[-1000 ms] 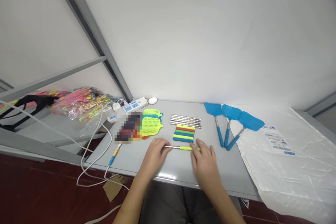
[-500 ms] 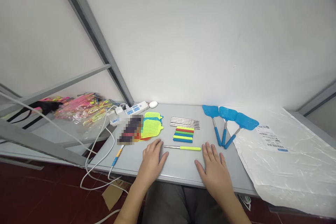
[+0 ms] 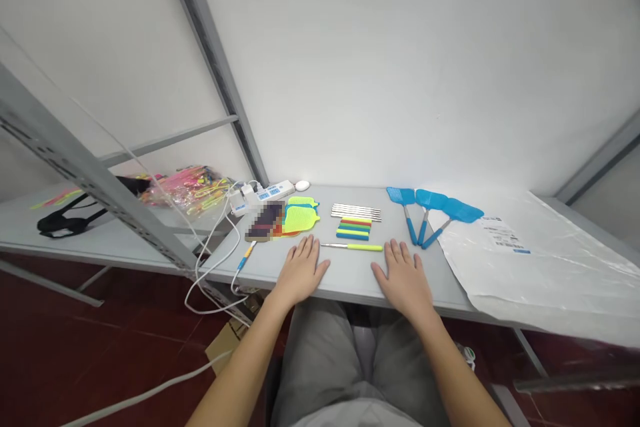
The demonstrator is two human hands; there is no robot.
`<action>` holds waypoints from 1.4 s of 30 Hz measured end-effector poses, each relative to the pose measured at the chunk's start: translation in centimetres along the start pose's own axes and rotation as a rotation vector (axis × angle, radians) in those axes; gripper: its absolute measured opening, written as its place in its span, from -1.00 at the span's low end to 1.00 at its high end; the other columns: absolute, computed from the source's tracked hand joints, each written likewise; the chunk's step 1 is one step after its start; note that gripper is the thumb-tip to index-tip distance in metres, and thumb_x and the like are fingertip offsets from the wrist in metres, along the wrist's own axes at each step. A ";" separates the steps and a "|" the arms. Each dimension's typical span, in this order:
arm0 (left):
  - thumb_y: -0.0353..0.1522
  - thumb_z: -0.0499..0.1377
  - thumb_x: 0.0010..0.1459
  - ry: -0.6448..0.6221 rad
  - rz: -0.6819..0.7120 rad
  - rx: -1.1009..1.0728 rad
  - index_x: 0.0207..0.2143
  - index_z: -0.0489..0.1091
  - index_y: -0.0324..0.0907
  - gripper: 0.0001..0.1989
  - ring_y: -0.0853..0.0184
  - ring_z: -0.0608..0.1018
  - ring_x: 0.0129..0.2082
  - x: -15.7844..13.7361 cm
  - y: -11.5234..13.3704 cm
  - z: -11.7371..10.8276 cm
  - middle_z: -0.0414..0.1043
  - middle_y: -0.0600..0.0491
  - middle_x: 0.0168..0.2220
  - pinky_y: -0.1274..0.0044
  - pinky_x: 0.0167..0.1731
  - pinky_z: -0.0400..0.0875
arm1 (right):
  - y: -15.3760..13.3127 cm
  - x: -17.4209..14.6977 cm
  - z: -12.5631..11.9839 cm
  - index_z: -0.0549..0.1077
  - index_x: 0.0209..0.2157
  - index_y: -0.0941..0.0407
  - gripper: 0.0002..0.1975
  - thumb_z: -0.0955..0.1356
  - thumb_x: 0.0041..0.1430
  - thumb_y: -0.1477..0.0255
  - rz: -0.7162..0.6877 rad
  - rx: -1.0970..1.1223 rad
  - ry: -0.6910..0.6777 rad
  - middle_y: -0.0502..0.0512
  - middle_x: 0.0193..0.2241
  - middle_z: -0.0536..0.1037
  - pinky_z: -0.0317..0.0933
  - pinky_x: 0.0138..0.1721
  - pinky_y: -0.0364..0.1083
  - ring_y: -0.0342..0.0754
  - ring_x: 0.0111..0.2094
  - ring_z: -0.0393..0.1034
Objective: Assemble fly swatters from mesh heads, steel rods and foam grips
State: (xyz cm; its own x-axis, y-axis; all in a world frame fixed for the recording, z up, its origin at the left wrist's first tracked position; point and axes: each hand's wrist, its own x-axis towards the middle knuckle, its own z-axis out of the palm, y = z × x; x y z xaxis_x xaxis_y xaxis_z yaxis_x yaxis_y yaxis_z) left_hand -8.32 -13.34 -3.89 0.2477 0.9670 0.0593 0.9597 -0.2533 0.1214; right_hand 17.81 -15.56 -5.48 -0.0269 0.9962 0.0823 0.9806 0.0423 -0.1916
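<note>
My left hand [image 3: 301, 271] lies flat on the grey table, fingers stretched out, holding nothing. My right hand [image 3: 404, 278] also rests flat there, fingers spread. Between the fingertips lies a metal rod with a yellow-green grip [image 3: 365, 247]. Behind it are several coloured handle grips [image 3: 353, 229] in a stack of rows, then several silver metal rods [image 3: 356, 213] side by side. Yellow-green fly swatter heads [image 3: 301, 219], with blue and orange-red ones partly beneath, lie beyond my left hand. Three blue fly swatters [image 3: 424, 213] with rods and grips fan out beyond my right hand.
A pixelated dark object [image 3: 266, 221] lies by the swatter heads. Behind are a power strip [image 3: 270, 195] with white cables and a white oval object [image 3: 303, 185]. White plastic packaging [image 3: 540, 287] covers the right side. Bagged colourful items [image 3: 187, 190] sit left, past a metal post.
The camera view has tilted down and shifted left, so more of my lap and the left shelf shows. Both hands stay flat on the table; the objects lie as before.
</note>
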 end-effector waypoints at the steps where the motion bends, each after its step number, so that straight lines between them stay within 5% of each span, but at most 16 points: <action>1: -0.02 -0.23 0.33 0.005 -0.003 0.000 0.36 -0.04 -0.29 -0.28 0.11 -0.06 0.39 0.0 0.0 0.1 -0.17 -0.15 0.40 0.19 0.30 -0.11 | 0.0 0.0 -0.1 -0.02 0.37 0.25 -0.26 -0.01 0.34 0.07 -0.002 0.001 0.003 0.14 0.39 -0.10 -0.36 0.30 0.21 0.14 0.39 -0.31; 23: -0.01 -0.23 0.32 0.029 -0.030 -0.007 0.35 -0.01 -0.24 -0.30 0.11 -0.02 0.38 -0.3 0.0 0.0 -0.11 -0.11 0.39 0.19 0.30 -0.11 | 0.1 0.0 -0.1 0.02 0.36 0.21 -0.27 0.01 0.32 0.06 -0.006 0.023 -0.008 0.12 0.39 -0.07 -0.36 0.30 0.18 0.11 0.39 -0.30; 32: -0.05 -0.09 0.30 0.131 -0.009 -0.084 0.30 0.12 -0.15 -0.38 0.10 0.10 0.34 -0.6 -0.2 0.1 0.03 -0.10 0.36 0.20 0.27 -0.02 | 0.1 -0.3 -0.3 0.07 0.35 0.20 -0.29 0.01 0.33 0.07 -0.012 0.013 0.015 0.16 0.38 -0.04 -0.33 0.30 0.18 0.13 0.38 -0.25; 36: -0.13 -0.02 0.29 0.224 -0.013 -0.128 0.19 0.28 -0.08 -0.52 0.11 0.23 0.24 1.4 -1.3 -1.8 0.24 -0.04 0.25 0.25 0.18 0.15 | 0.1 -0.3 -0.3 0.11 0.33 0.21 -0.30 0.03 0.34 0.08 -0.026 0.023 0.041 0.19 0.37 0.01 -0.29 0.30 0.20 0.16 0.38 -0.21; 39: -0.20 -0.06 0.31 0.317 -0.069 -0.141 0.16 0.31 -0.12 -0.56 0.02 0.20 0.22 4.9 -2.1 -3.7 0.24 -0.10 0.23 0.14 0.17 0.10 | 0.0 -0.3 -0.3 0.11 0.33 0.21 -0.31 0.04 0.34 0.09 -0.023 0.022 0.043 0.18 0.36 0.03 -0.28 0.30 0.21 0.16 0.38 -0.20; 42: -0.19 0.12 0.18 0.290 -0.021 -0.148 0.05 0.41 -0.06 -0.60 -0.06 0.18 0.22 8.9 -2.9 -5.3 0.25 -0.06 0.22 0.07 0.16 0.08 | -0.1 -0.4 -0.4 0.14 0.32 0.20 -0.33 0.04 0.34 0.10 -0.023 0.017 0.054 0.18 0.36 0.05 -0.27 0.29 0.22 0.17 0.37 -0.18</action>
State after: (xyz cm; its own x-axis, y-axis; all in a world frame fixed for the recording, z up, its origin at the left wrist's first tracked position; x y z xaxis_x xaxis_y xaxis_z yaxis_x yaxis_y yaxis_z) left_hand -9.63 -4.11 1.55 0.1594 0.9295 0.3326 0.9294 -0.2549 0.2669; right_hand 17.79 -15.98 -5.14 -0.0381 0.9895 0.1393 0.9763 0.0665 -0.2057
